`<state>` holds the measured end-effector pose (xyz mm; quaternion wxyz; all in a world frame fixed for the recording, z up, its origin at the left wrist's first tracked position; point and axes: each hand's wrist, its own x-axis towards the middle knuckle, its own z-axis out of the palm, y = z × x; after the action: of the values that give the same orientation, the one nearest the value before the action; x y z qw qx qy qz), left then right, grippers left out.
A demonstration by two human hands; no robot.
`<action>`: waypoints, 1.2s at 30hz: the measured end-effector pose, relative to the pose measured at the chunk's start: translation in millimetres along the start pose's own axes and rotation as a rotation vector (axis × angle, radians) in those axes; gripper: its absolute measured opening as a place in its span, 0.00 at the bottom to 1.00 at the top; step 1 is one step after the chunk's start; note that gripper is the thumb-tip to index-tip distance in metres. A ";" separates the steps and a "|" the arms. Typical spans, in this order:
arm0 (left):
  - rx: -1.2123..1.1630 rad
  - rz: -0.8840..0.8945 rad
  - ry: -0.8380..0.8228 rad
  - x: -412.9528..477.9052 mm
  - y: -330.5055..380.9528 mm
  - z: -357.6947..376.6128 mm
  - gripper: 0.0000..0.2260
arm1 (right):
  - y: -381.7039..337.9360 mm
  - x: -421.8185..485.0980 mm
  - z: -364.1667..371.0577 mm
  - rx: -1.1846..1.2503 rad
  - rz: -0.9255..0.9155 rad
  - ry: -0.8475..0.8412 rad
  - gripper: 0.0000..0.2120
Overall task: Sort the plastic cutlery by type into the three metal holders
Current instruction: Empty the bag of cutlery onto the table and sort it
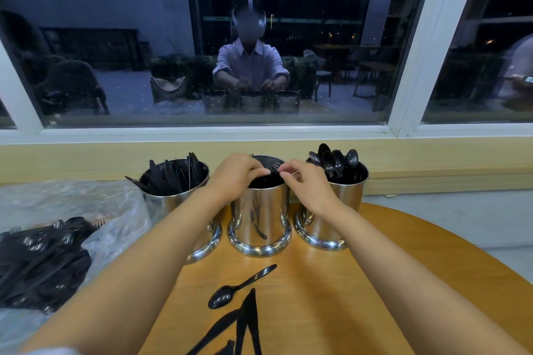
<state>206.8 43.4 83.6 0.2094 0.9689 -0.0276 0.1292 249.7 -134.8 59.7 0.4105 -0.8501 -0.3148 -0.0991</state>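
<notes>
- Head view: three shiny metal holders are standing in a row at the far side of the wooden desk [346, 282], just below a window sill.
- The left holder [170, 199] is carrying black plastic knives [173, 173], their handles leaning out over the rim.
- The middle holder [259, 216] is holding black forks [269, 166], with some tines showing between the two hands.
- The right holder [334, 210] is holding black spoons [336, 160], with their bowls sticking up above the rim.
- The left hand [236, 174] is reaching over the near-left rim of the middle holder, its fingers curling down and pinching the forks.
- The right hand [305, 181] is reaching in from the right, its thumb and fingertips closing on the same forks at the holder's mouth.
- Both forearms are stretching forward across the desk, the left one passing in front of the left holder's base.
- A loose spoon [240, 287] is lying on the desk in front of the middle holder, bowl toward the person.
- Several loose knives [245, 323] are lying just nearer, running off the bottom edge.
- A clear plastic bag [86, 204] is spreading over the left side, and a pile of mixed black cutlery [40, 256] is resting on it.
- The dark window [202, 37] is reflecting the person and the three holders.
</notes>
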 end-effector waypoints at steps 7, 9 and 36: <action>-0.312 -0.016 0.376 -63.7 30.6 -30.4 0.15 | -22.1 -43.3 -18.1 0.047 0.001 0.019 0.07; -0.274 -0.047 0.330 -104.8 23.9 -20.8 0.16 | -26.1 -75.8 -19.2 0.006 0.001 -0.084 0.07; -0.266 -0.319 0.144 -306.4 33.7 116.3 0.13 | -2.4 -268.3 37.0 -0.093 0.053 -0.291 0.18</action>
<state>-64.8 -35.6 -85.4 0.3546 0.9130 0.1242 0.1588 35.0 -227.4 -77.1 0.3231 -0.8816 -0.3433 0.0213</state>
